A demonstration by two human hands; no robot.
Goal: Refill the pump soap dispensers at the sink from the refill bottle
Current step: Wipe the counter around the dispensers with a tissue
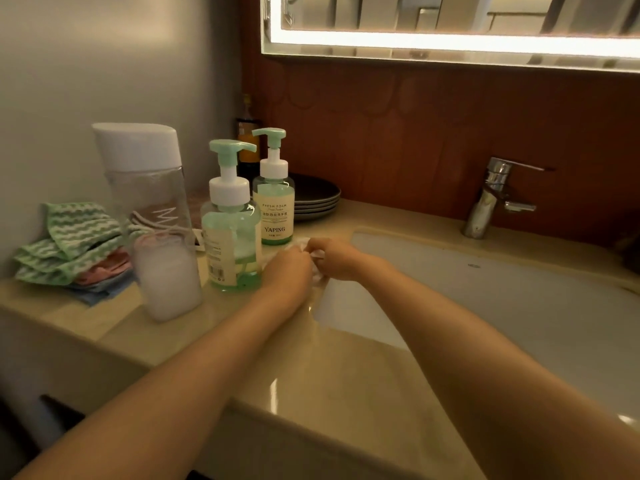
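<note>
Near dispenser (231,237) and far dispenser (274,202) pumped, refill bottle (156,237) capped, filling seems done; left hand (289,268) and right hand (334,259) pinch a wipe (320,276) beside them.

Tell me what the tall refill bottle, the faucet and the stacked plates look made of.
Refill bottle: clear glossy plastic, apparently, with opaque white cap; milky liquid shows through. Faucet: polished chrome-look metal, with mirror-like highlights. Plates: dark, smooth, probably glazed ceramic; the look leaves it open.
</note>
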